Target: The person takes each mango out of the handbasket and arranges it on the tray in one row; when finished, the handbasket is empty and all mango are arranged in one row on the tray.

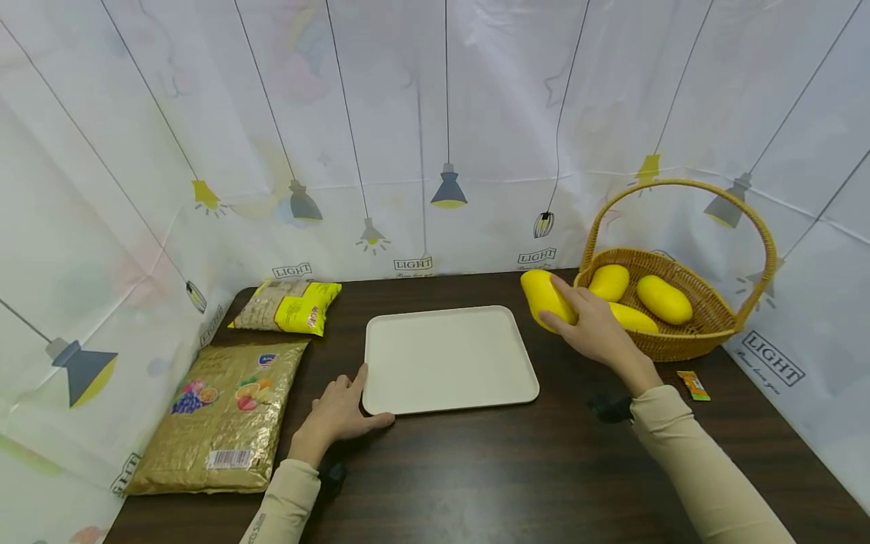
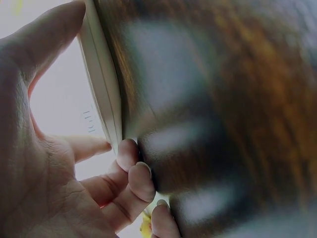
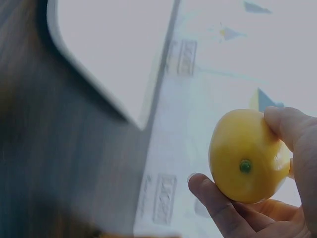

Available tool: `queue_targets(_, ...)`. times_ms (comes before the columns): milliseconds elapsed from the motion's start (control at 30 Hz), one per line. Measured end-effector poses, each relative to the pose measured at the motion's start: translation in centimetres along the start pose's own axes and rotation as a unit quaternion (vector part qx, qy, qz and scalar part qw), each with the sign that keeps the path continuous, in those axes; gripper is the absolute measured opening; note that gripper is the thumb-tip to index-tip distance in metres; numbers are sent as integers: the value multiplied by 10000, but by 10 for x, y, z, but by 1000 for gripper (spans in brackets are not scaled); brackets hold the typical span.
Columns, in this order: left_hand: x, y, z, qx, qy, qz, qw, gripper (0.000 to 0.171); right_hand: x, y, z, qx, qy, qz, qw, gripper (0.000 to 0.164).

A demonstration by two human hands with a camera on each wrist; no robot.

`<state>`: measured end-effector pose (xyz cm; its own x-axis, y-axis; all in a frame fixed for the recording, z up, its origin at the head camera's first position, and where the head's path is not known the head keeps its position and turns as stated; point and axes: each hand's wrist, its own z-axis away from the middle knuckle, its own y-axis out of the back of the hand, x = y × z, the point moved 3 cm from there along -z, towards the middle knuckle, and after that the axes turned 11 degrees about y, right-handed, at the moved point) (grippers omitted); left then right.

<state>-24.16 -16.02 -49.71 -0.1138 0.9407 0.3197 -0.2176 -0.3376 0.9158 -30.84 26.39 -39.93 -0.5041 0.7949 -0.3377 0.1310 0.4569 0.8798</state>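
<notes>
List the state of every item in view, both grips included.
White tray: flat on the table, empty
Wicker basket: upright, handle raised, three mangoes visible inside
Held mango: outside the basket, not on the tray
Right grip: curled around that mango
Left grip: relaxed, touching the tray's near-left corner
Gold fruit-print bag: lying flat, barcode up
Yellow-and-tan packet: lying down
Small orange packet: lying near the basket
</notes>
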Motion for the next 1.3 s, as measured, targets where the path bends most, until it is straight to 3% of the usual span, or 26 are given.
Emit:
queue_targets(300,-1,0,1,1,14,46,10000,111,-28,-55,-16,-357,142,-493,9980,74)
queue_targets(633,-1,-2,-1,8,46,19,10000,112,-55,-106,-32,-762,397,-610,9944,71)
queue_targets(1167,-2,0,-2,-80,137,12,9999,113,-102,-145,-58,-1333,541,-867,9858,60)
queue_targets(1300,0,0,-1,-89,102,-6,9999,112,-115,-152,-63,-1573,485,-991,9814,66)
